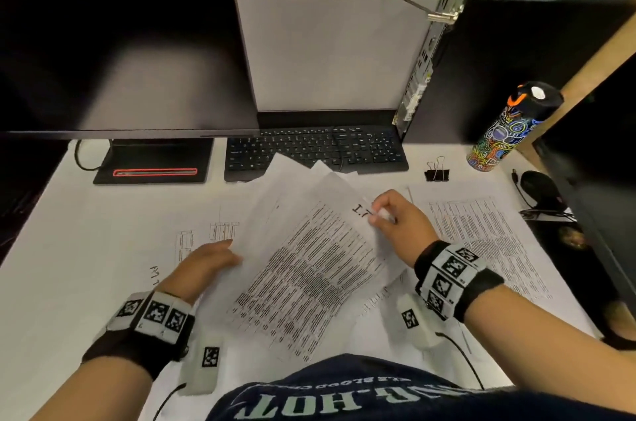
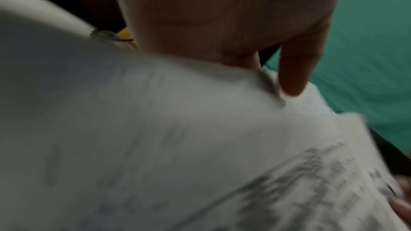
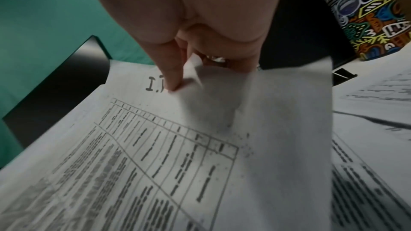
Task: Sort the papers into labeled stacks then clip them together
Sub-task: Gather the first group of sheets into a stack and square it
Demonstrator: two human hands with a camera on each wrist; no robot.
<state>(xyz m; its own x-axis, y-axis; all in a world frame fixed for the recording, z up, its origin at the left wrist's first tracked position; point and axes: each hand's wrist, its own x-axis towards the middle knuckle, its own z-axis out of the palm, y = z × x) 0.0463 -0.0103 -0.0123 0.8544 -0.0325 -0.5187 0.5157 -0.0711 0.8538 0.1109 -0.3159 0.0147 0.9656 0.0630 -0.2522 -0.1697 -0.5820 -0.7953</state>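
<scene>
A fan of printed sheets (image 1: 309,265) is held over the desk's middle; the top one is hand-marked "I.T" (image 3: 153,86). My left hand (image 1: 210,260) grips the fan's left edge, thumb (image 2: 293,80) on top, the other fingers hidden beneath. My right hand (image 1: 382,215) pinches a curled upper corner of paper (image 3: 193,64) beside the label. One printed sheet (image 1: 481,238) lies flat on the right. Another sheet with faint tables and handwriting (image 1: 192,241) lies on the left. Two black binder clips (image 1: 437,174) stand behind the right sheet.
A keyboard (image 1: 316,152) sits just behind the papers, partly covered by their far corners. A monitor (image 1: 120,41) stands at the back left, a computer tower (image 1: 499,59) at the back right. A patterned bottle (image 1: 509,131) and a mouse (image 1: 538,186) are on the right.
</scene>
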